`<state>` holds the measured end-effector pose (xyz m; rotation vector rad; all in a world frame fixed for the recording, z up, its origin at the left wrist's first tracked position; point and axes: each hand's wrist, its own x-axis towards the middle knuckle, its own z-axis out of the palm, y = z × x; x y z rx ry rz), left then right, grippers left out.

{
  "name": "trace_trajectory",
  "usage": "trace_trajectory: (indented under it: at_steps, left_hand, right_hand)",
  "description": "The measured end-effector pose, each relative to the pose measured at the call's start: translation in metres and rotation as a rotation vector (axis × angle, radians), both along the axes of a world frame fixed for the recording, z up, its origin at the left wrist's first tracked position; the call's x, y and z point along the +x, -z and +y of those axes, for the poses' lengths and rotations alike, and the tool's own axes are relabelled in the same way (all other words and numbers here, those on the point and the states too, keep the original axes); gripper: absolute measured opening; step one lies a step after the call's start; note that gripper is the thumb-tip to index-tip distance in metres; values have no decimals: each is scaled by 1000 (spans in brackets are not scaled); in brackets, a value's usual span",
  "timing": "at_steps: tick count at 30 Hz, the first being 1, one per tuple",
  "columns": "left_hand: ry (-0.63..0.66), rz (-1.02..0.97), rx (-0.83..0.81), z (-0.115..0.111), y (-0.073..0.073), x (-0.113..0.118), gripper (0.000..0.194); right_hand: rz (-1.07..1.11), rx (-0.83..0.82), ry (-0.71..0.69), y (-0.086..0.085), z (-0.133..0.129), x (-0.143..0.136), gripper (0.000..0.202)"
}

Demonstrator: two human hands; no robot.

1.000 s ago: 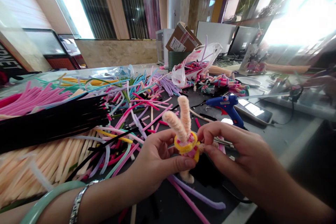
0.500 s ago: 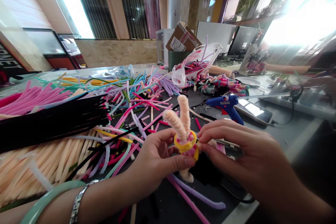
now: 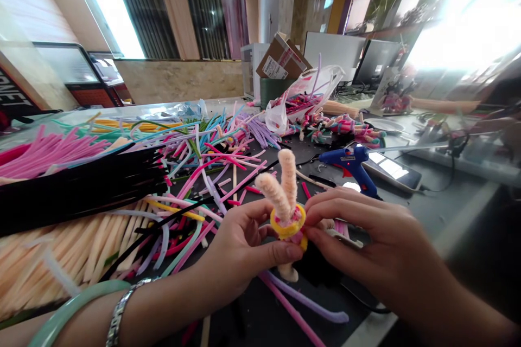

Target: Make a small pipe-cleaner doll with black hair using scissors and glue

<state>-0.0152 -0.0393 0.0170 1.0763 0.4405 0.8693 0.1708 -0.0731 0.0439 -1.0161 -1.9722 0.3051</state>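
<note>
Between my hands is a small pipe-cleaner figure [image 3: 287,222], with two cream fuzzy stalks standing up, a yellow ring around a pink middle, and a cream end poking out below. My left hand [image 3: 256,238] grips it from the left, thumb pressed across its front. At the figure's right side, the fingertips of my right hand [image 3: 354,244] pinch together against the yellow edge; any small piece between them is hidden. Just beyond my right hand lies a blue glue gun [image 3: 350,165].
Bundles of black [image 3: 81,190], cream [image 3: 93,244] and pink pipe cleaners [image 3: 65,152] cover the left side. Loose coloured stems are strewn across the middle. Behind stand a plastic bag [image 3: 301,103] and a cardboard box [image 3: 283,59]. A phone [image 3: 394,171] lies at right.
My right fingertips have shifted very slightly at the figure's right side. My left hand keeps its hold, and the figure has barely moved.
</note>
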Motion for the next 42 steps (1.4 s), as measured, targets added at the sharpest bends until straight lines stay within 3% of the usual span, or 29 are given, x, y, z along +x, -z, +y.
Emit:
trace_trajectory:
  at_steps: [8, 18, 29, 42]
  left_hand:
    - [-48, 134, 58, 0, 4, -3, 19]
    - [-84, 281, 80, 2, 2, -5, 21]
    - [-114, 182, -39, 3, 1, -3, 19]
    - [-146, 49, -113, 7, 4, -2, 34]
  right_hand:
    - [-14, -78, -30, 3, 0, 0, 13]
    - [-77, -163, 67, 1, -5, -2, 17]
    - [103, -66, 344, -11, 6, 16, 16]
    - [-19, -136, 305, -5, 18, 15, 7]
